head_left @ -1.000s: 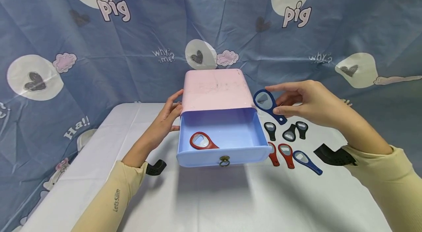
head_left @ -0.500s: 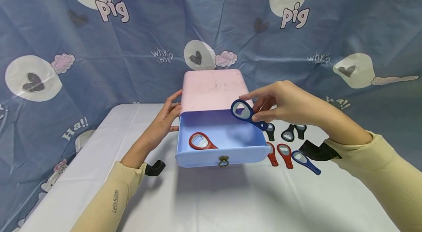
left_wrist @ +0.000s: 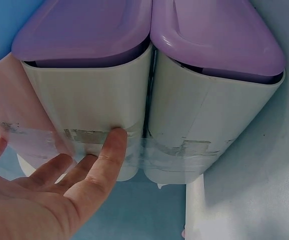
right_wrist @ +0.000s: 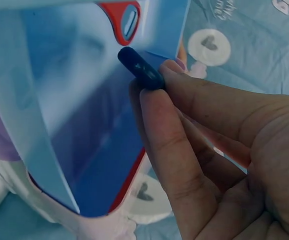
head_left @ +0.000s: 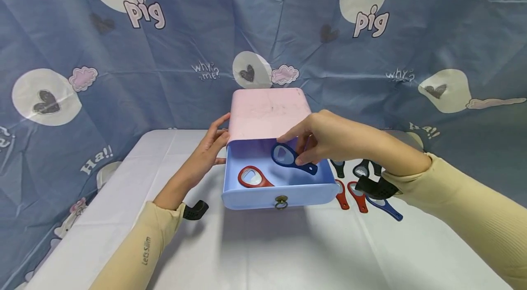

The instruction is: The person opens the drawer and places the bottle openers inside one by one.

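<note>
A pink box [head_left: 269,111] stands on the white table with its light blue drawer [head_left: 247,198] pulled out. My right hand [head_left: 325,139] pinches a blue magnifying glass [head_left: 284,155] above the drawer floor, lens toward the left. In the right wrist view the same blue magnifying glass [right_wrist: 139,67] shows edge-on between thumb and fingers. A red magnifying glass [head_left: 252,176] lies in the drawer's front left. My left hand [head_left: 206,150] rests against the box's left side, fingers spread. In the left wrist view, the left hand's fingertips [left_wrist: 117,134] touch the pale side wall of the box.
Right of the drawer lie red magnifying glasses [head_left: 357,196], another blue magnifying glass [head_left: 387,208] and small black magnifying glasses [head_left: 361,169], partly covered by the right arm. A blue printed cloth [head_left: 263,29] hangs behind the table.
My right hand has carried the blue magnifying glass leftward and down, from beside the box into the space over the open drawer. The left hand has stayed on the box.
</note>
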A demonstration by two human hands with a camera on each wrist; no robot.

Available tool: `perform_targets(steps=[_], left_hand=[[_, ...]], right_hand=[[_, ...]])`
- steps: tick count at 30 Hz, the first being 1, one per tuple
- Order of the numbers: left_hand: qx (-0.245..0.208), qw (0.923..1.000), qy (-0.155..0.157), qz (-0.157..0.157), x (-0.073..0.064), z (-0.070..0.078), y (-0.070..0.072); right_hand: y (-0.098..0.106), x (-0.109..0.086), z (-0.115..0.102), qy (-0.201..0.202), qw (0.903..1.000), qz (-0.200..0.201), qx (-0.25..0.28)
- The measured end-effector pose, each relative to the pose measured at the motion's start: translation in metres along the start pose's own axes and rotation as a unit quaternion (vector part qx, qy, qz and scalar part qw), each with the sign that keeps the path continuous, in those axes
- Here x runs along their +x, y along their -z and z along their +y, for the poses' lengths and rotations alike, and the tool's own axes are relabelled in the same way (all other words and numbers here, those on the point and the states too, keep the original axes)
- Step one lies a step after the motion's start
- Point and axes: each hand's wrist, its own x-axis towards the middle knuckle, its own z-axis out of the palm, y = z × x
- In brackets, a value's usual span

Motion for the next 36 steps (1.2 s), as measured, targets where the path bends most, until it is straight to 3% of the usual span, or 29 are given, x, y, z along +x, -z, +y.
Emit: perform_targets(steps=[16, 26, 36], left_hand=[[-0.005, 1.0000, -0.001, 0.000, 0.000, 0.002, -0.001], [-0.002, 1.0000, 0.001, 0.003, 0.000, 0.002, -0.001], [-0.003, 1.0000, 0.000, -0.001, -0.001, 0.002, 0.001]], right_hand=[[-0.013, 0.022, -0.008, -0.068, 0.9933, -0.091, -0.020], [-0.013, 0.024, -0.005, -0.047, 0.9940, -0.082, -0.054], [-0.010, 0.020, -0.008, -0.032, 0.9966, -0.061, -0.044]])
